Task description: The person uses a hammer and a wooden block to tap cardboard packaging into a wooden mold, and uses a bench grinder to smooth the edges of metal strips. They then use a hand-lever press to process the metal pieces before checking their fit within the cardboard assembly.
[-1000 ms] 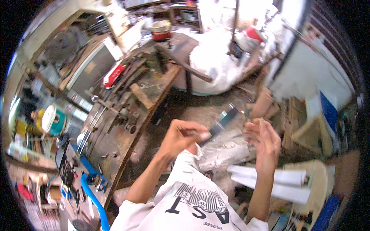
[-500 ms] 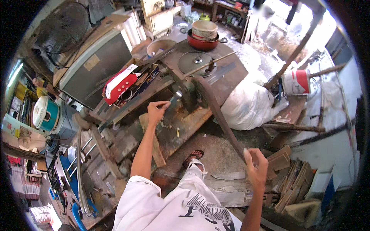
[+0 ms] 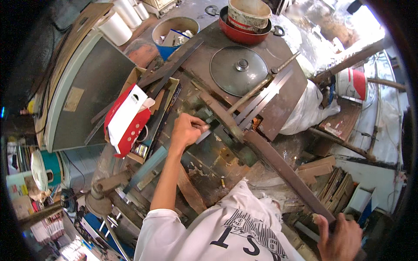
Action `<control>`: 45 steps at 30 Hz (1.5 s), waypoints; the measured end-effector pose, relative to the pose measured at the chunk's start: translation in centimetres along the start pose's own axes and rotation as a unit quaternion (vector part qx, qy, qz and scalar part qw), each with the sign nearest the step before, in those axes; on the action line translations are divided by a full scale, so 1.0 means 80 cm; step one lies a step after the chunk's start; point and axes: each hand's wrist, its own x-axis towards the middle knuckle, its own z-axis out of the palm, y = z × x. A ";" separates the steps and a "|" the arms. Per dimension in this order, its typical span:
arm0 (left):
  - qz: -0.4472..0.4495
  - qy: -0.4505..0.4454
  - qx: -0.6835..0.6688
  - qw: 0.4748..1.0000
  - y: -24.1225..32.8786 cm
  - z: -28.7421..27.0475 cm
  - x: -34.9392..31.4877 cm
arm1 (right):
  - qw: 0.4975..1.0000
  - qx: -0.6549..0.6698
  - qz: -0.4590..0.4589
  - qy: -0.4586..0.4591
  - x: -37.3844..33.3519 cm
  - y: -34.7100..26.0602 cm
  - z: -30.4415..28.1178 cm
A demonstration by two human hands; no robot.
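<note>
My left hand is closed, thumb and fingers pinching a small flat light-grey piece. The piece's far end is at the greenish metal body of a lever tool on the worn bench. From that tool a long brown metal lever slants toward the lower right. My right hand is closed around the lever's lower end, thumb on the near side and fingers on the far side. A red and white box lies beyond my left hand, in an open carton with metal strips.
A glass lid and a red pan holding a bucket rest on the brown board behind. Flat metal strips and a rod lie near the lever. Wood scraps stand at right, beside a white sack.
The view has shifted closer to the bench. My right hand has gone lower and to the right with the lever's end. My left hand has moved closer to the tool.
</note>
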 end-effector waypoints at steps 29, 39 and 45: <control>-0.060 -0.070 -0.172 0.981 -0.057 -0.013 0.045 | 0.989 -0.023 -0.077 -0.125 0.017 0.041 0.028; -0.047 -0.079 -0.181 0.979 -0.053 -0.015 0.047 | 0.982 0.022 -0.032 -0.185 0.031 0.041 0.042; -0.044 -0.082 -0.191 0.977 -0.059 -0.013 0.046 | 0.982 0.031 -0.047 -0.182 0.035 0.043 0.046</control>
